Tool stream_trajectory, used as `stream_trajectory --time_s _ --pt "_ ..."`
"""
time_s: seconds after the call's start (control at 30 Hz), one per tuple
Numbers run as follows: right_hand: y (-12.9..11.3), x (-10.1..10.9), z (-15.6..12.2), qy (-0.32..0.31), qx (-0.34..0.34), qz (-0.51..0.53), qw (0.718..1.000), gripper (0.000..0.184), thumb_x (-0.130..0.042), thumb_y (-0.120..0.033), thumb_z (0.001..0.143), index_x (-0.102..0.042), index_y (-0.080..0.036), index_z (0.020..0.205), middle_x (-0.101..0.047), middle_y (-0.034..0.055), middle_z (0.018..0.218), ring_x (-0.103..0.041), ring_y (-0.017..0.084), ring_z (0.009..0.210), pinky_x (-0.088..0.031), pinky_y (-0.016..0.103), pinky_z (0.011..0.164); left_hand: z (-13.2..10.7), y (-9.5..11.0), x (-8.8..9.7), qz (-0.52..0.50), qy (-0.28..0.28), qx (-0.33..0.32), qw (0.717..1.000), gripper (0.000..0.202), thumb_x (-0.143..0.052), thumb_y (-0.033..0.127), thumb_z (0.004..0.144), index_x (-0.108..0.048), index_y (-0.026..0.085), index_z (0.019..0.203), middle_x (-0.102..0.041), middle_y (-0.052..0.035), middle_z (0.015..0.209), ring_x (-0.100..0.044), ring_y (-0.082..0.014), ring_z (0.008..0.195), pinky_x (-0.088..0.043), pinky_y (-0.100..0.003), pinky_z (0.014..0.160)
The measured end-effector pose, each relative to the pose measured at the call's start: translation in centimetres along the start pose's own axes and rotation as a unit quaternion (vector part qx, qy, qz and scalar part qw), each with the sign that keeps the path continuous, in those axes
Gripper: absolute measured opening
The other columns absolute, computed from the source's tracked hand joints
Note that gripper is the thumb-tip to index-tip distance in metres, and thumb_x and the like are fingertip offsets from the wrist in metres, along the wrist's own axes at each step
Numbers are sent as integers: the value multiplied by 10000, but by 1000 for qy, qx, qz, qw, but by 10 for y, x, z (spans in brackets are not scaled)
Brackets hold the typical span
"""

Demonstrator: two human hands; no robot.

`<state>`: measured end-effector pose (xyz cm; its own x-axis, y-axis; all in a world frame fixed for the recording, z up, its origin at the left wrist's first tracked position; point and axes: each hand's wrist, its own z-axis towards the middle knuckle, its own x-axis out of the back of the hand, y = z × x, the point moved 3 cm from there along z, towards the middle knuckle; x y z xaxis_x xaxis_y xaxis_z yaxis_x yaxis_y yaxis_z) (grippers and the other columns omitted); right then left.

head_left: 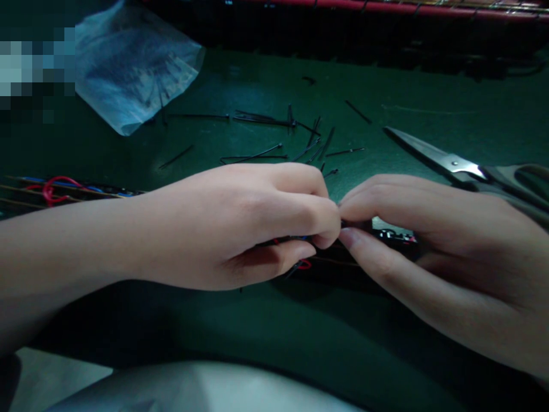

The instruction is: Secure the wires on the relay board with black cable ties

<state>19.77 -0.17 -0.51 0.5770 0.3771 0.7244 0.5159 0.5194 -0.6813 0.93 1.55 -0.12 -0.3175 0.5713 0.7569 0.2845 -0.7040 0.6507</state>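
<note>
A bundle of wires (55,190), mostly dark with red, blue and tan strands, runs left to right beneath both hands. My left hand (253,223) is closed over its middle, fingers curled round it, with short bits of red and blue wire showing by the thumb. Against those fingertips, my right hand (412,240) is closed in a pinch between thumb and forefinger. What the pinch holds is hidden by the fingers. Behind the hands lie several loose black cable ties (261,119), scattered on the green table.
Scissors (454,163) lie at the right, blades pointing left, close behind my right hand. A translucent plastic bag (137,68) with dark thin pieces inside sits at the back left. Along the far edge runs a dark rack with a red strip (386,7).
</note>
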Motion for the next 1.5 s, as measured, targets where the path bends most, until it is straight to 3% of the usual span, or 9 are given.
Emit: stream_trajectory --time_s 0.67,1.03,1.5 --pt "-2 3 -1 2 16 0 1000 141 -535 -170 929 -587 -205 803 -595 -21 735 -538 69 630 -416 216 531 2 0 -1 -3 -10 12 1000 193 -510 104 949 -638 195 1061 -633 -21 1083 -610 -80 894 -474 -155 774" --pt "-3 -1 -1 0 -10 5 1000 126 -536 -214 924 -563 -244 805 -616 -15 757 -576 128 628 -439 284 524 0 1 2 0 -7 10 1000 183 -505 126 956 -645 204 1044 -638 -20 1077 -617 -88 888 -477 -161 754" --pt "2 0 -2 -5 -11 5 1000 127 -515 -227 938 -542 -252 816 -580 -20 766 -578 126 662 -423 308 530 1 0 1 -7 -13 10 1000 164 -499 149 966 -640 194 1038 -623 -27 1069 -598 -87 883 -460 -163 781"
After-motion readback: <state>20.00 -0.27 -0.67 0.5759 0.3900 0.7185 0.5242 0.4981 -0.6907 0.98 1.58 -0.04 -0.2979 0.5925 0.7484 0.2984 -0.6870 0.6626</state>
